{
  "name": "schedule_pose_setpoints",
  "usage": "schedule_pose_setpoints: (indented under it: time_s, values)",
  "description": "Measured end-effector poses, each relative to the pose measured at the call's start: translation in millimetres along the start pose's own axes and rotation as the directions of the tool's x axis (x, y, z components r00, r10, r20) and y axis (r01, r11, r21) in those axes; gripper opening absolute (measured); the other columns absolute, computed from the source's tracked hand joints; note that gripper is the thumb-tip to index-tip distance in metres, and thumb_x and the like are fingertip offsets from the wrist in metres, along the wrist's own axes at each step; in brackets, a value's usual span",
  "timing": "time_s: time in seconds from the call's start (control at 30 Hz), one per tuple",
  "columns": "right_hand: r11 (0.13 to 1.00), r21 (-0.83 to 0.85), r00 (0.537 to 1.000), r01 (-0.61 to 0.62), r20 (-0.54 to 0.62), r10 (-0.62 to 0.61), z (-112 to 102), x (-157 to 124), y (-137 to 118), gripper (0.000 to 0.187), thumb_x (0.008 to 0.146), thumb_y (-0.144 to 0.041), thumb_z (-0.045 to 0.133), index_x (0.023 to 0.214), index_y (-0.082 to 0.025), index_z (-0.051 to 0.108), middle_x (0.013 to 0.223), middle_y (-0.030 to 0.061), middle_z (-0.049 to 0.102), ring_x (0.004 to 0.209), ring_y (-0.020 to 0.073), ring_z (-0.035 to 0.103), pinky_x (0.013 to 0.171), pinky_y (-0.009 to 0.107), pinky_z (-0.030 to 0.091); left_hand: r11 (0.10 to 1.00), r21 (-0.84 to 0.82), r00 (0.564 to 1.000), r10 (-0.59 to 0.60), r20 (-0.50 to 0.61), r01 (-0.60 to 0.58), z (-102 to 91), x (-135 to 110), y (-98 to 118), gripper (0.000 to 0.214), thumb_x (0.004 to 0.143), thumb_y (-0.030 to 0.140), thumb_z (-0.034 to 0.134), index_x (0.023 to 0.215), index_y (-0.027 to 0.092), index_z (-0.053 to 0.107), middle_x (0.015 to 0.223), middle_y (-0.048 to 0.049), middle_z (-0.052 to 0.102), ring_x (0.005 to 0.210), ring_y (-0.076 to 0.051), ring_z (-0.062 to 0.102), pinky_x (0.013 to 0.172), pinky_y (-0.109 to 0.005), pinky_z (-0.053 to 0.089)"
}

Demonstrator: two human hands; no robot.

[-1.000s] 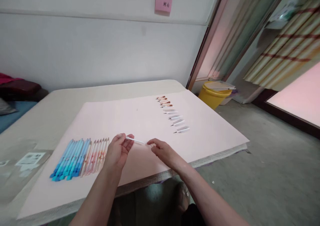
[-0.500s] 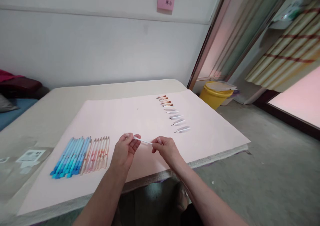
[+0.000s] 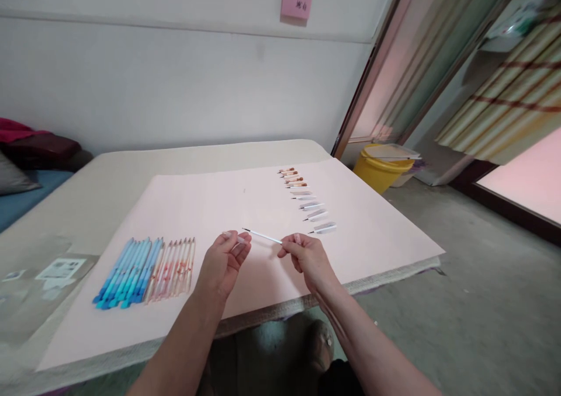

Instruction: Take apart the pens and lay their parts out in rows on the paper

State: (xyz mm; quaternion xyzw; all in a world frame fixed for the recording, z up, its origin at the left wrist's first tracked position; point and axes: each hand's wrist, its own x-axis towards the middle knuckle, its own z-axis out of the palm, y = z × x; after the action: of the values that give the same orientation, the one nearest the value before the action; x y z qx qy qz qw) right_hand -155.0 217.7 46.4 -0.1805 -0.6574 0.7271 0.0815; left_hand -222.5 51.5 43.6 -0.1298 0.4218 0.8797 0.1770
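Note:
My right hand (image 3: 307,259) pinches the rear end of a slim white pen refill (image 3: 265,236) with a dark tip, which points left. My left hand (image 3: 225,261) has thumb and fingers closed on a small translucent whitish piece (image 3: 241,240), mostly hidden by the fingers. The refill's tip is just above that piece and looks apart from it. Both hands are over the front middle of the pale pink sheet (image 3: 210,203). Beyond my right hand, similar dark-tipped refills lie beside translucent pieces (image 3: 325,228) in a column.
Blue pens (image 3: 127,273) and clear, pink-patterned pens (image 3: 173,267) lie side by side at the left. Farther back at right are several brown-ended pieces (image 3: 298,180). A plastic bag (image 3: 30,302) with a label covers the table's left corner. A yellow bin (image 3: 381,168) stands beyond the right edge.
My right hand has moved right with the refill, and its dark tip has come out from the piece in my left hand. The view has shifted slightly.

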Motion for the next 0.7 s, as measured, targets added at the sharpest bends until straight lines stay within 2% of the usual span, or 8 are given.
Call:
schedule_pose_setpoints:
  time_s: [0.17,0.27,0.53,0.7]
  values:
    - [0.993,-0.117,0.999,0.025,-0.024,-0.028,10.2,-3.1,5.5,0.014,0.068,-0.025,0.056,0.061,-0.014,0.062,0.045,-0.0051,0.042,0.041,0.0058,0.025,0.042,0.022,0.017,0.997,0.066,0.992,-0.054,0.114,0.047,6.9,-11.0,-9.0,0.010,0.073,0.021,0.065,0.076,0.016,0.057,0.085,-0.0057,0.064,0.075,-0.012,0.062,0.066,-0.023,0.052]
    - [0.983,-0.173,0.998,0.055,-0.028,-0.061,14.0,-5.0,7.0,0.014,0.069,-0.024,0.054,0.061,-0.015,0.062,0.046,-0.0050,0.043,0.043,0.0066,0.027,0.044,0.022,0.021,0.995,0.092,0.987,-0.061,0.151,0.048,10.4,-15.3,-10.7,0.009,0.073,0.020,0.064,0.076,0.015,0.058,0.085,-0.0062,0.064,0.071,-0.010,0.061,0.067,-0.022,0.051]
    - [0.943,-0.315,0.993,0.104,-0.027,-0.119,21.6,-9.4,7.7,0.017,0.069,-0.022,0.052,0.057,-0.016,0.061,0.050,-0.0034,0.048,0.048,0.0091,0.036,0.048,0.022,0.027,0.992,0.091,0.995,-0.087,0.046,0.083,15.1,-18.7,-9.5,0.008,0.071,0.013,0.064,0.079,0.013,0.061,0.088,-0.0094,0.066,0.072,-0.012,0.062,0.068,-0.023,0.052]
    - [0.929,-0.344,0.990,0.132,0.002,-0.140,21.3,-9.6,9.4,0.017,0.070,-0.021,0.051,0.057,-0.017,0.060,0.050,-0.0032,0.048,0.051,0.0100,0.040,0.050,0.022,0.029,0.992,0.091,0.994,-0.095,0.045,0.090,14.0,-17.4,-10.5,0.009,0.070,0.013,0.066,0.077,0.014,0.061,0.085,-0.0083,0.066,0.071,-0.013,0.062,0.066,-0.023,0.053]
